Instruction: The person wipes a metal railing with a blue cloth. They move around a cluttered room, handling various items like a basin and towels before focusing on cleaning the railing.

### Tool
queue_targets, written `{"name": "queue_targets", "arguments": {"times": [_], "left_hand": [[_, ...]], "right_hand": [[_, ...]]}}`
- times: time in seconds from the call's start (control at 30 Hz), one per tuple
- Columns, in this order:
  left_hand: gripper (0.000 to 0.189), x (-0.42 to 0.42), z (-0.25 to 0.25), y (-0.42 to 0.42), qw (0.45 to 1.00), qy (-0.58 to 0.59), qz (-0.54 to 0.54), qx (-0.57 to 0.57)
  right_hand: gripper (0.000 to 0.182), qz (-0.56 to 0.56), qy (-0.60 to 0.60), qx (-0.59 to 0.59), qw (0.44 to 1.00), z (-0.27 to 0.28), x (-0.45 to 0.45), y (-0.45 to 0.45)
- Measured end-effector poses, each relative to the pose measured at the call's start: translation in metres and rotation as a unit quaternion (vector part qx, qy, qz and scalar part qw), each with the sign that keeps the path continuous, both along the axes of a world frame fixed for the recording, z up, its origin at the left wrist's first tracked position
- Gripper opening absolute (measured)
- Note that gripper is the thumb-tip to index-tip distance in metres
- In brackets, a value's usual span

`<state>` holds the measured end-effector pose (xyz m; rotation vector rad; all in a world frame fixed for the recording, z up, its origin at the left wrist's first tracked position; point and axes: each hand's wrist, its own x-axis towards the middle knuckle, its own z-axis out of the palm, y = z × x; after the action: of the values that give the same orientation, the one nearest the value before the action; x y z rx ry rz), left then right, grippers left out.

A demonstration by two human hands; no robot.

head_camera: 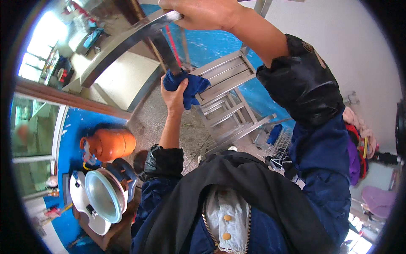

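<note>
My left hand is closed around a dark blue cloth, which wraps the lower part of a flat metal bar. That bar joins a longer metal rail, which looks curved in this wide view. At the top edge of the picture, my right hand grips the end of the rail; part of its fingers is cut off. Just right of the cloth stands a slatted metal frame, with more rungs below it. The cloth's loose end hangs against its near side.
On the left, an orange gas cylinder stands by the blue wall. Nearer me are a pale blue-rimmed basin and a white basin. A wire rack sits on the right, with clothing hanging beyond. A wooden ledge runs upper left.
</note>
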<state>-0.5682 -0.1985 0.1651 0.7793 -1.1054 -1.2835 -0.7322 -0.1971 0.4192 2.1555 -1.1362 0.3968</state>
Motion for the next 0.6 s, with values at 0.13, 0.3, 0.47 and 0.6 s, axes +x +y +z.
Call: {"name": "queue_targets", "arguments": {"times": [0.13, 0.3, 0.47, 0.6], "left_hand": [[0.044, 0.045, 0.001, 0.002, 0.997, -0.029, 0.07, -0.001], [0.048, 0.076, -0.009, 0.011, 0.988, -0.038, 0.147, 0.011], [0.052, 0.083, -0.008, 0.022, 0.981, -0.037, 0.189, 0.022], [0.057, 0.09, -0.001, 0.046, 0.984, -0.009, 0.171, 0.051]], "right_hand": [[0.018, 0.145, -0.05, -0.019, 0.988, -0.01, 0.04, -0.038], [0.02, 0.168, -0.023, -0.005, 0.985, -0.016, 0.081, -0.057], [0.024, 0.225, -0.003, -0.03, 0.974, -0.007, 0.104, -0.066], [0.022, 0.285, 0.017, -0.011, 0.958, 0.0, 0.118, -0.061]]}}
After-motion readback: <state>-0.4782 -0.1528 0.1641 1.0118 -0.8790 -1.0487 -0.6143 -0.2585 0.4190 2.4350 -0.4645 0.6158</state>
